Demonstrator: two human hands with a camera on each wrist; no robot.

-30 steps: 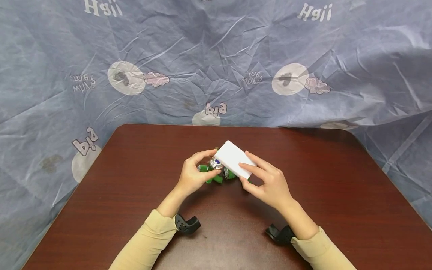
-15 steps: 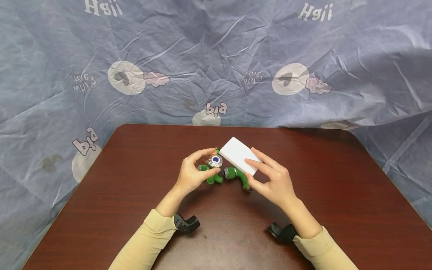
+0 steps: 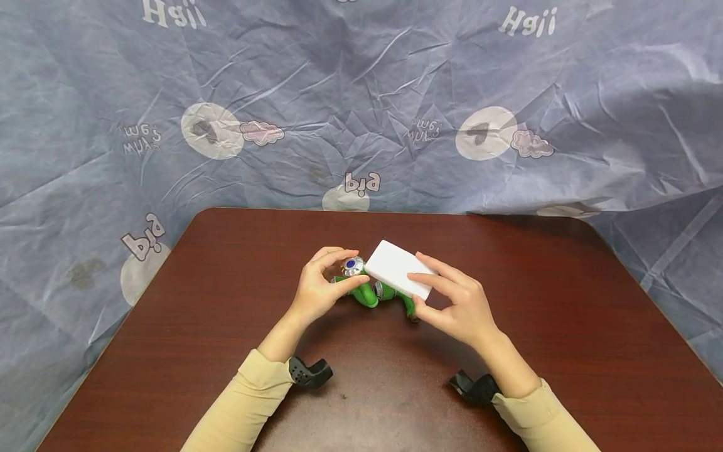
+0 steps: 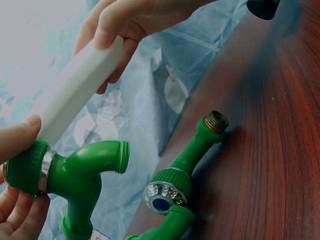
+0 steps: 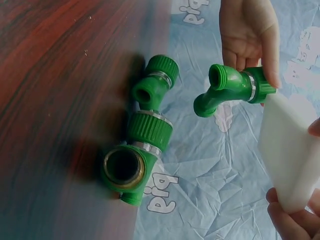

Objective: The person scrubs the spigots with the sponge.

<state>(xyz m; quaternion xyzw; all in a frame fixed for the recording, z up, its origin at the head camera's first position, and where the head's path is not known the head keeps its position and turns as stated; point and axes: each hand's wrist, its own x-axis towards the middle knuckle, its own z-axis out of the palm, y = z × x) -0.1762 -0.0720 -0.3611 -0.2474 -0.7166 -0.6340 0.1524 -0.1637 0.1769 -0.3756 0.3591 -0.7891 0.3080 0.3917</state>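
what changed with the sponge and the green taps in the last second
The right hand swung the white sponge out to its right, then back against the cap of the green tap held by the left hand, which tilted that tap slightly. Both grips stayed the same, and the second green tap stayed on the table.

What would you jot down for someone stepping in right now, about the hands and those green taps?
Left hand holds one green tap off the table.
Right hand grips a white sponge, its end touching that tap's cap.
A second tap lies on the table between the hands.
Done: tap lifted, sponge brought to it.
Left, probably: wiping this tap, then the other one.
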